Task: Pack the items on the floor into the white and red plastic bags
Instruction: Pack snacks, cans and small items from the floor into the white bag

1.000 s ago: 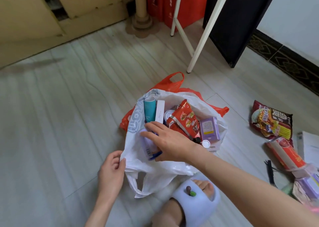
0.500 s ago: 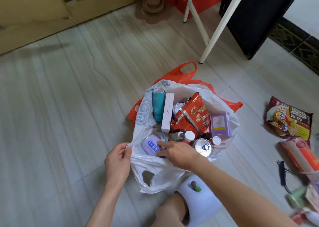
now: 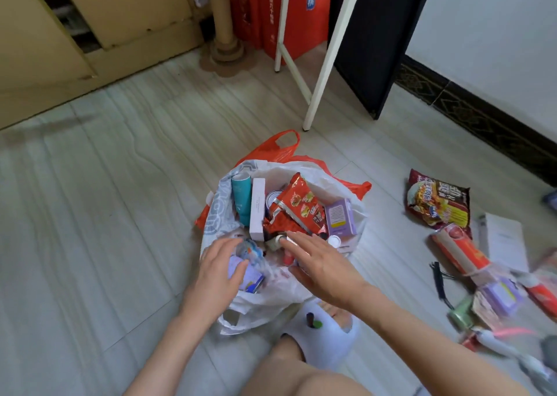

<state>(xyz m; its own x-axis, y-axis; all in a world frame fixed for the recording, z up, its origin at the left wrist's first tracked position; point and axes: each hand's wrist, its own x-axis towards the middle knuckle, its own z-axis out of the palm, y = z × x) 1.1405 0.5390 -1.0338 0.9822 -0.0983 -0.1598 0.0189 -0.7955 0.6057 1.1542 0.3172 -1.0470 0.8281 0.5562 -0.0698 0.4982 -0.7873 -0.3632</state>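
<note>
The white bag [image 3: 271, 297] lies open on the floor [image 3: 105, 215] over the red bag [image 3: 280, 150], holding a red snack packet [image 3: 297, 207], teal tube [image 3: 241, 197], white box [image 3: 257, 209] and purple box [image 3: 339, 218]. Left hand [image 3: 215, 278] and right hand [image 3: 324, 267] hover over it, fingers spread, hiding smaller items. A noodle packet [image 3: 437, 198] and blurred items lie near the floor's right edge.

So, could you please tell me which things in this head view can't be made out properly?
- Lower contents of the white plastic bag: hidden by the top items and both hands.
- Red plastic bag: mostly covered by the white one.
- Item under the left hand: half covered, label blurred.
- Small items at the right edge: motion-blurred, cut off.
- White flat box: print too faint.
</note>
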